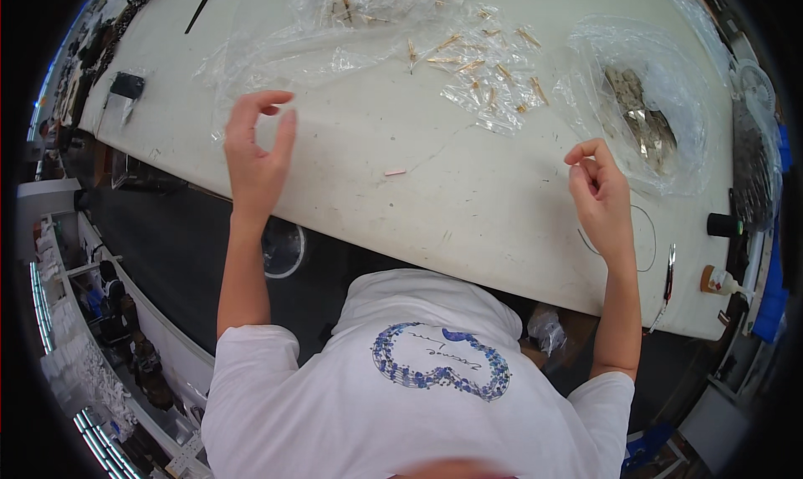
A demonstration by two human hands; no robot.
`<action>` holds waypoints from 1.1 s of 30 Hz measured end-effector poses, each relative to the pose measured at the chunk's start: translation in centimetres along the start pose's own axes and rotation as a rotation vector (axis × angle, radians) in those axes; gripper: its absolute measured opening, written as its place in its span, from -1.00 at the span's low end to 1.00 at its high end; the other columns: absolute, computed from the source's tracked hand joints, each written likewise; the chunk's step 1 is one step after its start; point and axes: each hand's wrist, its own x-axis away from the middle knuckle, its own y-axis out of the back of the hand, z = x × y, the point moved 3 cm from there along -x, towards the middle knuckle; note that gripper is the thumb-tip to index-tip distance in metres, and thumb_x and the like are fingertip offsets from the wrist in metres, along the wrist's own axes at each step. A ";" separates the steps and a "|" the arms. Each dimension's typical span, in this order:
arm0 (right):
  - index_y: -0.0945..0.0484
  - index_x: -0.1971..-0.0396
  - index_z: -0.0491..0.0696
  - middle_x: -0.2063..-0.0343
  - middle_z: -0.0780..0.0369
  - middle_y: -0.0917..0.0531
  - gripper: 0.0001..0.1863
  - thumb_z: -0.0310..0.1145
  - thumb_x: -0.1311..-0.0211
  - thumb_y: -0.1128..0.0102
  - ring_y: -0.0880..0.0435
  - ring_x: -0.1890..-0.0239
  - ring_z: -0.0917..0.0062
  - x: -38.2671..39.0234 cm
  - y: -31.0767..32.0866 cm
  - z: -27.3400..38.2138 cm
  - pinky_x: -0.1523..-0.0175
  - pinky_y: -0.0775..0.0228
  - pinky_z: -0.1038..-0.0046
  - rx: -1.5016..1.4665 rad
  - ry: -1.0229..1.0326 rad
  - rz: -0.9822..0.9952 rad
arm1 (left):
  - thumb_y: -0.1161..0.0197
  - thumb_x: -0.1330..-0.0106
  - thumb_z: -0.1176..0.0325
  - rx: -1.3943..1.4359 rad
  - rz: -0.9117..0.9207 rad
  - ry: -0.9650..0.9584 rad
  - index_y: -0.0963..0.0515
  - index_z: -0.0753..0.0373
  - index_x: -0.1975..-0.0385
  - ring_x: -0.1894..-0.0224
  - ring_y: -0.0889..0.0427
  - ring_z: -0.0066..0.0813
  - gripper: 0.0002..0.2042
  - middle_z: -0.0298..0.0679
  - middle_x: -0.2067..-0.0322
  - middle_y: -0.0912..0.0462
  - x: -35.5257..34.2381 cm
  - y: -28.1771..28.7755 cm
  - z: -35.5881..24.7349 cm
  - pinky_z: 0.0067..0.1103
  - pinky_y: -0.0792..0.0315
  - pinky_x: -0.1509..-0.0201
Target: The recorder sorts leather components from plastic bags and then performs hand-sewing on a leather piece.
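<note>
Clear plastic lies nearest both hands: a loose sheet (335, 65) spreads beyond the left hand (258, 157), and a crinkled bag (694, 111) lies just beyond the right hand (598, 196), on its right. The hands are well apart. On the left, thumb and forefinger stand apart above the pale table (468, 207), with nothing visible between them. On the right, the fingers curl in and the thumb sits close to the forefinger; whether anything thin is pinched there, I cannot tell.

The key relation is the bag's: it lies on the table's far right, with the right hand much the nearer. Its grey-brown contents (644, 123) (seen through plastic, so their kind is unclear) have a long axis slanting from far left to near right, the near end pointing past the right hand on its right side. Between the hands, nearer the left, a small pink stick (395, 173) lies almost crosswise, its right end slightly farther. Small packets of gold-coloured pieces (485, 73) lie farther off.
</note>
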 end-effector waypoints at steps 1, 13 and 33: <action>-0.40 0.26 -0.06 0.75 0.40 -0.27 -0.90 -0.53 -0.24 -0.02 -0.24 0.72 0.68 -0.2 -1.1 0.7 0.54 -0.09 0.52 0.141 0.065 0.079 | -0.28 -0.22 0.48 0.176 0.163 -0.012 -0.56 0.29 0.20 0.10 -0.50 -0.36 -0.82 -0.20 0.14 -0.58 1.0 -1.6 -2.1 -0.49 -0.36 -0.07; -0.48 0.15 -0.02 0.75 0.22 -0.48 -0.81 -0.34 -0.27 -0.18 -0.51 0.66 0.32 -3.6 -3.3 0.7 0.44 -0.28 0.28 0.408 0.173 0.101 | -0.32 -0.18 0.55 0.368 0.559 0.013 -0.52 0.34 0.37 0.38 -0.54 -0.44 -0.90 -0.23 0.42 -0.53 2.5 -8.4 -8.4 -0.59 -0.44 0.24; -0.52 0.30 -0.05 0.75 0.26 -0.51 -0.83 -0.32 -0.20 -0.29 -0.52 0.70 0.39 -6.3 -4.9 -1.2 0.55 -0.29 0.36 0.472 0.509 -0.240 | -0.27 -0.25 0.45 0.204 0.525 -0.267 -0.57 0.20 0.10 0.41 -0.53 -0.49 -0.77 -0.27 0.25 -0.51 -4.5 -17.3 -10.3 -0.60 -0.46 0.29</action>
